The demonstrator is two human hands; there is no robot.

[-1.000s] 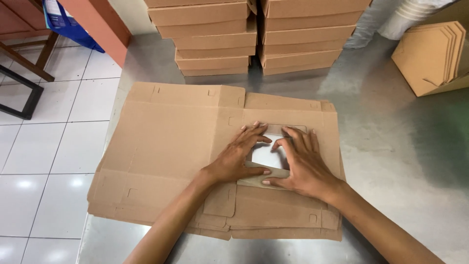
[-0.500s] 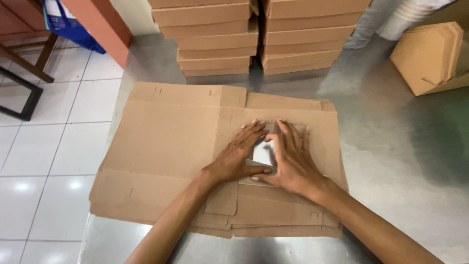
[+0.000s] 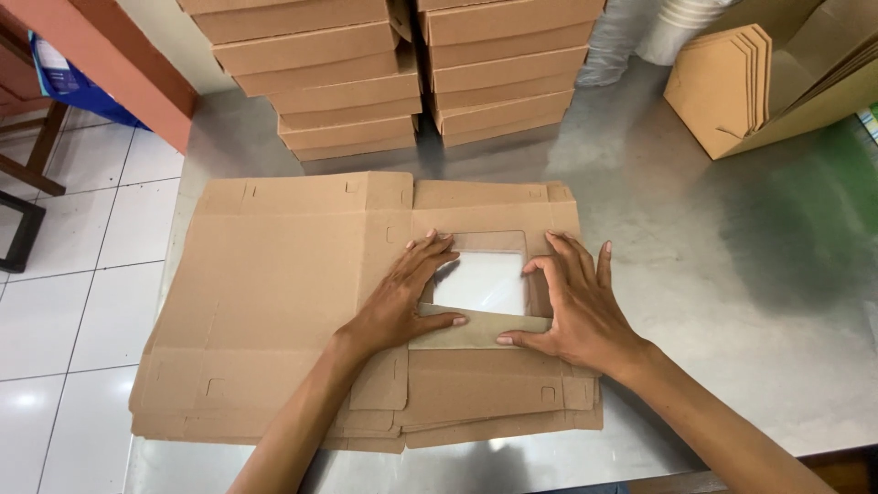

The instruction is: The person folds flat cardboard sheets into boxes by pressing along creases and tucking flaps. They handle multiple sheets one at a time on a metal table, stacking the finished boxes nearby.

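**Both hands flat on a windowed box blank**

Steel table fills most of the view, white tile floor off at 9 o'clock. Two stacks of folded boxes sit at 12, and an open carton with hexagonal card pieces is up at 2. Dead centre is a pile of flat blanks, top one with a clear window. Left hand lies spread at the window's 9 o'clock edge, right hand at its 3 o'clock edge. Neither grips anything, fingers are just splayed wide and pressing down on the cardboard. Nothing blocks the hands.
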